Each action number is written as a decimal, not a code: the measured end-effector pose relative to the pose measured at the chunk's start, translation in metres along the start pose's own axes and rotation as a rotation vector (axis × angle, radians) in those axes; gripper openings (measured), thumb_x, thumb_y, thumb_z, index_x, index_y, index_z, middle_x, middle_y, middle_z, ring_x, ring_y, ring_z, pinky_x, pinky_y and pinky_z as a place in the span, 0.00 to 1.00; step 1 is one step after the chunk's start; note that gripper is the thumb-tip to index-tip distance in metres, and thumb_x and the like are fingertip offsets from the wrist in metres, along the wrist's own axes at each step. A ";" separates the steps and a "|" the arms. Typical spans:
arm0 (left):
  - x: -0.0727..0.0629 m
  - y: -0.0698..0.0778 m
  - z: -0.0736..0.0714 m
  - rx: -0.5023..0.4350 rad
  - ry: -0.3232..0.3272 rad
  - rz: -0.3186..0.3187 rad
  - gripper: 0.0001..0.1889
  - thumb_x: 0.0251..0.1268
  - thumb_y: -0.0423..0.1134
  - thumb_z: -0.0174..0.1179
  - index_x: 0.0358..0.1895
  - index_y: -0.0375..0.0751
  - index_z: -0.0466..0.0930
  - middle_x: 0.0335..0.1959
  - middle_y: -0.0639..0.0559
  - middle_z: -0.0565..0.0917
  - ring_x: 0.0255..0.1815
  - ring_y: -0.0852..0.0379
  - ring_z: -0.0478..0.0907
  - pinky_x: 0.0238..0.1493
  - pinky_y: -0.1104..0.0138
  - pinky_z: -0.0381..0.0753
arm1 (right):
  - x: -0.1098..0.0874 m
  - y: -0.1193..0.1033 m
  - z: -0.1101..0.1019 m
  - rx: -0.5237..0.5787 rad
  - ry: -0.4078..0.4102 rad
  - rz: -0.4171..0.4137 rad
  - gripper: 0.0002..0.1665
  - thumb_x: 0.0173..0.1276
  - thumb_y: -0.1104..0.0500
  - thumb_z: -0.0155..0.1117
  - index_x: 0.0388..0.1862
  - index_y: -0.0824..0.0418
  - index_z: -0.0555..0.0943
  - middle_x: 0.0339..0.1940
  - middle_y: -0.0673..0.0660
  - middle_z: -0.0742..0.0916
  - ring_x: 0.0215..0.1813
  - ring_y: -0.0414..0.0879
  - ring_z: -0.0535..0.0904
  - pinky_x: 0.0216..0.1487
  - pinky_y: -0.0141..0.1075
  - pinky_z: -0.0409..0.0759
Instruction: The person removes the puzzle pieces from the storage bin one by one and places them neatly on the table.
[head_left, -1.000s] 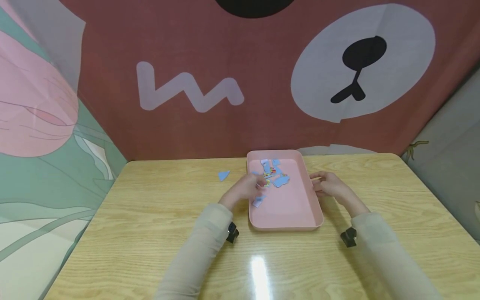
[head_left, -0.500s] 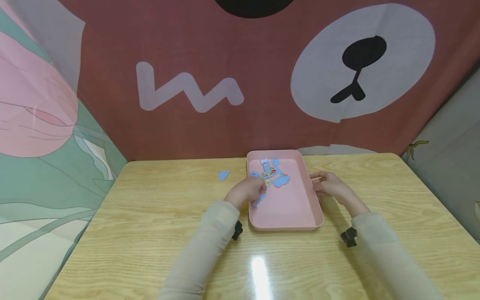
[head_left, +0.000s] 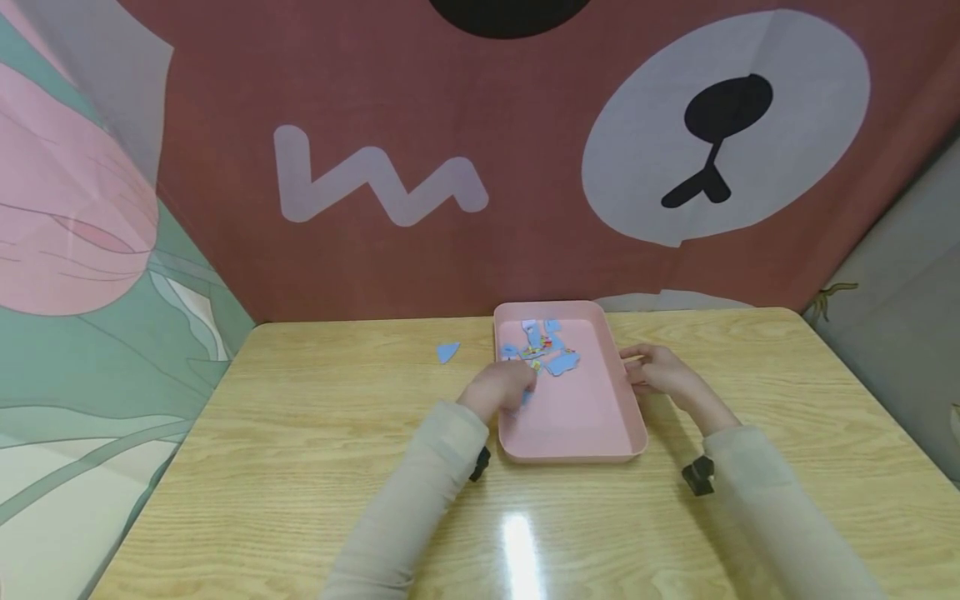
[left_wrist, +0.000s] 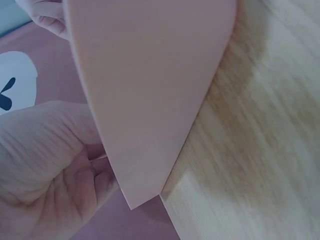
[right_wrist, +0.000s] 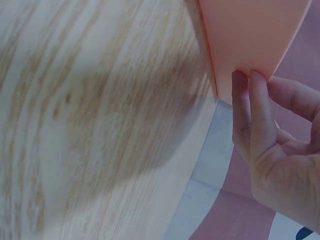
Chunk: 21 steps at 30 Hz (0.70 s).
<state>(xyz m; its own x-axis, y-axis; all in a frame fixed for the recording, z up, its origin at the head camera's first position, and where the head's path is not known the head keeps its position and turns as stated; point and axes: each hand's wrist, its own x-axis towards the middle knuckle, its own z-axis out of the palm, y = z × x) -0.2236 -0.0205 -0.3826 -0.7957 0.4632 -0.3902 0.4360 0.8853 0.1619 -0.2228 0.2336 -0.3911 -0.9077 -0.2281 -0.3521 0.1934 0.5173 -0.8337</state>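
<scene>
In the head view a pink tray [head_left: 577, 425] stands on the table with several blue jigsaw-like pieces [head_left: 562, 362] towards its far left. My left hand [head_left: 498, 387] reaches over the tray's left side, fingers bent down at a blue piece [head_left: 527, 398] partly covered by them. The left wrist view shows the palm of my left hand [left_wrist: 50, 165] beside the tray's wall [left_wrist: 150, 90], which hides the fingertips; whether they grip the piece I cannot tell. The fingertips of my right hand [head_left: 660, 371] touch the tray's right outer wall, as the right wrist view also shows.
One loose blue piece [head_left: 447, 352] lies on the wooden table [head_left: 337, 417] left of the tray. Close behind the table's back edge hangs a reddish-brown printed cloth [head_left: 525, 250]. A light reflection shows on the tabletop in front of the tray.
My left hand has shifted slightly right and down within the tray, uncovering pieces behind it and covering more of the piece near its fingers. The right hand stays at the tray's wall.
</scene>
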 end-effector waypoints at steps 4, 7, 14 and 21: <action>0.000 0.000 0.001 0.020 0.006 0.014 0.18 0.56 0.26 0.62 0.50 0.45 0.80 0.54 0.53 0.80 0.47 0.58 0.74 0.46 0.70 0.76 | 0.000 0.000 0.000 0.003 0.003 -0.002 0.34 0.66 0.68 0.52 0.68 0.80 0.56 0.59 0.78 0.74 0.41 0.35 0.80 0.45 0.30 0.83; 0.000 -0.002 0.002 0.015 0.020 0.032 0.17 0.55 0.26 0.63 0.47 0.46 0.80 0.52 0.53 0.80 0.45 0.59 0.73 0.45 0.71 0.76 | -0.001 0.000 0.000 0.003 0.002 -0.003 0.34 0.66 0.68 0.51 0.68 0.80 0.56 0.59 0.78 0.73 0.41 0.35 0.80 0.45 0.30 0.83; -0.001 -0.007 0.003 -0.065 0.049 0.084 0.14 0.54 0.27 0.65 0.40 0.49 0.79 0.48 0.53 0.79 0.42 0.59 0.71 0.38 0.72 0.72 | -0.001 -0.001 0.000 -0.002 0.002 -0.002 0.34 0.67 0.68 0.51 0.68 0.80 0.55 0.60 0.79 0.73 0.42 0.37 0.81 0.46 0.31 0.84; -0.001 -0.012 0.003 -0.169 0.068 0.164 0.13 0.55 0.25 0.63 0.38 0.49 0.77 0.40 0.54 0.79 0.39 0.59 0.72 0.35 0.73 0.72 | -0.002 -0.002 0.001 -0.001 0.005 0.002 0.34 0.66 0.68 0.51 0.68 0.80 0.55 0.58 0.78 0.74 0.42 0.37 0.80 0.47 0.32 0.83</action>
<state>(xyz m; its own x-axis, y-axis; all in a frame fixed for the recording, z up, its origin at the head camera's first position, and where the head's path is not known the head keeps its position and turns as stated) -0.2266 -0.0322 -0.3867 -0.7488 0.5982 -0.2854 0.4899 0.7896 0.3696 -0.2208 0.2324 -0.3887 -0.9094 -0.2228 -0.3513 0.1945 0.5188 -0.8325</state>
